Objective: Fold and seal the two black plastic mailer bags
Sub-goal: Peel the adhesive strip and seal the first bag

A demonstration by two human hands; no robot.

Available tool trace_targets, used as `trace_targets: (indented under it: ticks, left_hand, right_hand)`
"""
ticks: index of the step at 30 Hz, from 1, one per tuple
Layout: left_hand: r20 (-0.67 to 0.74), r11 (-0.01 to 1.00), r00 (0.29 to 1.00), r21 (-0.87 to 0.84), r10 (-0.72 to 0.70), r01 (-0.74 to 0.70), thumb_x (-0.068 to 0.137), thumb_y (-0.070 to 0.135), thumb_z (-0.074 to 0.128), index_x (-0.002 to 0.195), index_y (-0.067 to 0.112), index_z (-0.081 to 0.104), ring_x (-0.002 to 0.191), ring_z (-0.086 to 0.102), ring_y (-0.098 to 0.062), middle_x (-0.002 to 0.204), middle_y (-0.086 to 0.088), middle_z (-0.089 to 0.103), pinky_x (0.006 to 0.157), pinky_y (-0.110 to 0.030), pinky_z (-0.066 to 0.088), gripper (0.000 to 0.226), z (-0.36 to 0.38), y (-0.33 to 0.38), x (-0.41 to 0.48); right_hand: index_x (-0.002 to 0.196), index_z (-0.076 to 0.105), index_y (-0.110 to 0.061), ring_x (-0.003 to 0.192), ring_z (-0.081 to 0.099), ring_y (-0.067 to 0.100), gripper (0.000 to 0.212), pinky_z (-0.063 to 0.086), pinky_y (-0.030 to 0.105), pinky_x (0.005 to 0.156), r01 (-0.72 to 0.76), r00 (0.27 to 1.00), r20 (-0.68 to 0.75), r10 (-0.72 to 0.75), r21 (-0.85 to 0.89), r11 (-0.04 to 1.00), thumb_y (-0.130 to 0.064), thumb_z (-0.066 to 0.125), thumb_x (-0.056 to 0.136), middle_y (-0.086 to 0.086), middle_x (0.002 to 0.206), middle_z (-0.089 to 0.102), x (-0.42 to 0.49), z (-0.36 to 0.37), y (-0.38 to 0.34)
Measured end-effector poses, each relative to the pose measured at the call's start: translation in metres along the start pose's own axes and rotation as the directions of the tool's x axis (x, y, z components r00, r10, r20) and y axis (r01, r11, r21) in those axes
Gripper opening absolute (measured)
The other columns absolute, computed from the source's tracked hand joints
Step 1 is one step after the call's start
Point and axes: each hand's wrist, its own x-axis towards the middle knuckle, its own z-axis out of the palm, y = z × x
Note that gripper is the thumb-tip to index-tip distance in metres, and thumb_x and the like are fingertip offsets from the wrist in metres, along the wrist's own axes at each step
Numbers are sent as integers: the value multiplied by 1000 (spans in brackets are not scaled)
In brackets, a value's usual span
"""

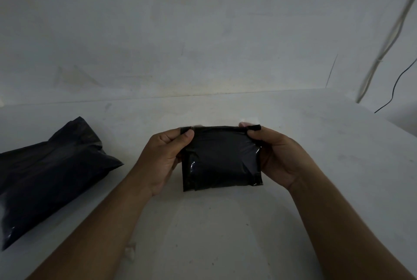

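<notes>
A small folded black mailer bag (222, 159) is held up over the middle of the white table (225, 223). My left hand (163, 160) pinches its upper left corner between thumb and fingers. My right hand (277, 157) pinches the upper right corner, where a narrow black strip sticks out. The bag's lower edge hangs just above or on the table; I cannot tell which. A second, larger black mailer bag (45, 175) lies puffed and unfolded on the table at the far left, apart from both hands.
A pale wall (203, 31) rises behind the table's back edge. A white cable (383, 42) and a thin black wire (397, 83) hang at the right. A small white scrap (129, 251) lies by my left forearm.
</notes>
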Motion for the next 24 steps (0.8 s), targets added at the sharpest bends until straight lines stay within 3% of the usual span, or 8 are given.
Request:
trace_targets:
  ticks: [8, 11, 14, 19, 24]
  left_hand:
    - [-21, 998, 998, 31, 64, -63, 92, 11, 61, 100, 17, 80, 95, 72, -19, 104, -10, 76, 73, -25, 58, 21, 2, 6, -6]
    - [-30, 994, 995, 48, 100, -98, 93, 7, 61, 97, 18, 80, 88, 71, -16, 97, -9, 76, 69, -23, 56, 22, 3, 9, -8]
    - [-51, 990, 990, 54, 131, -129, 92, 3, 61, 93, 17, 81, 80, 70, -15, 90, -10, 75, 65, -21, 55, 25, 4, 11, -8]
    - [-101, 987, 983, 63, 153, -147, 90, -3, 62, 86, 15, 81, 70, 68, -16, 81, -12, 74, 60, -22, 54, 26, 2, 13, -7]
    - [-56, 994, 992, 20, 112, -111, 90, -4, 60, 93, 15, 81, 68, 66, -13, 78, -8, 73, 63, -20, 55, 29, -2, 13, -8]
  right_hand:
    - [102, 74, -6, 94, 70, 23, 24, 60, 33, 74, 31, 999, 25, -31, -16, 999, 0, 54, 89, 10, 104, 73, -5, 0, -3]
    - [102, 73, -7, 105, 67, 27, 25, 57, 36, 85, 45, 997, 61, -44, -18, 999, 0, 54, 88, 12, 111, 71, -6, 0, -2]
    - [87, 75, -10, 105, 66, 24, 26, 53, 37, 93, 69, 994, 80, -68, -13, 998, 3, 52, 87, 6, 102, 71, -8, 2, -3]
    - [88, 73, -8, 98, 66, 20, 24, 59, 29, 81, 93, 995, 39, -91, -36, 995, 4, 53, 86, 5, 98, 70, -13, 8, 0]
    - [88, 75, -10, 98, 64, 23, 23, 55, 36, 84, 35, 999, 7, -35, -18, 999, 0, 55, 84, 6, 99, 67, -12, 9, 2]
